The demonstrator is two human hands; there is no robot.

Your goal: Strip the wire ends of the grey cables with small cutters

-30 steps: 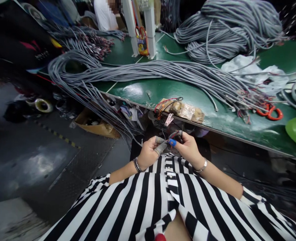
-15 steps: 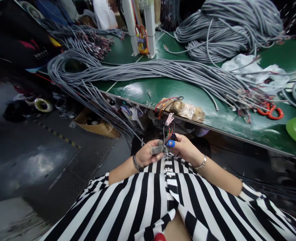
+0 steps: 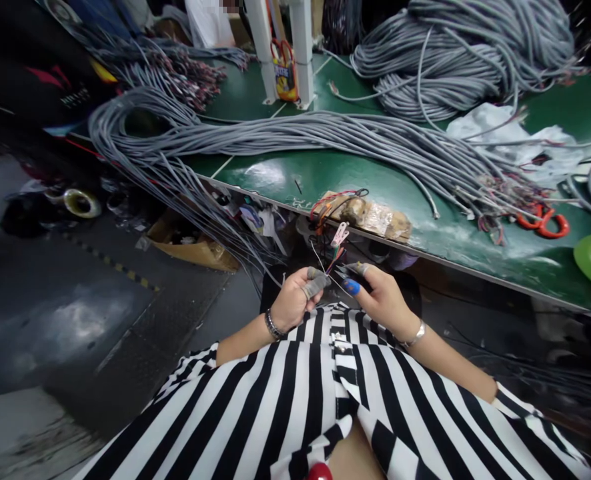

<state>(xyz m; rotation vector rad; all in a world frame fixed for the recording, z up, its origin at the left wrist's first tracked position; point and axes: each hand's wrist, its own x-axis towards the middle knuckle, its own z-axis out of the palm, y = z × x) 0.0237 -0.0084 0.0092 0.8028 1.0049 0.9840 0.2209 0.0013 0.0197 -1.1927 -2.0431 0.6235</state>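
My left hand (image 3: pixel 298 297), with grey finger covers, pinches the end of a grey cable. Thin coloured wires (image 3: pixel 335 260) fan out of it, red, green and dark ones among them. Pale strands (image 3: pixel 317 253) stick out on both sides of the fingertips. Just to the right, my right hand (image 3: pixel 383 299) wears a blue wrap on the thumb and is closed on small snips (image 3: pixel 342 272). Most of the tool hides behind the fingers; its dark pointed tips face the wires. Beyond the hands, a pink clip (image 3: pixel 340 233) hangs at the table edge.
A long bundle of grey cables (image 3: pixel 275 132) crosses the green table (image 3: pixel 275 175) and droops off its left side. Coiled cables (image 3: pixel 445 80) lie behind. Orange-handled scissors (image 3: pixel 553 223) rest at the right. A taped block (image 3: pixel 375 219) sits on the near edge, above a cardboard box (image 3: pixel 190 248).
My right hand has drawn slightly right, away from the left fingers, and the tool's tips now show. The wires are more spread, with pale strands pointing out sideways.
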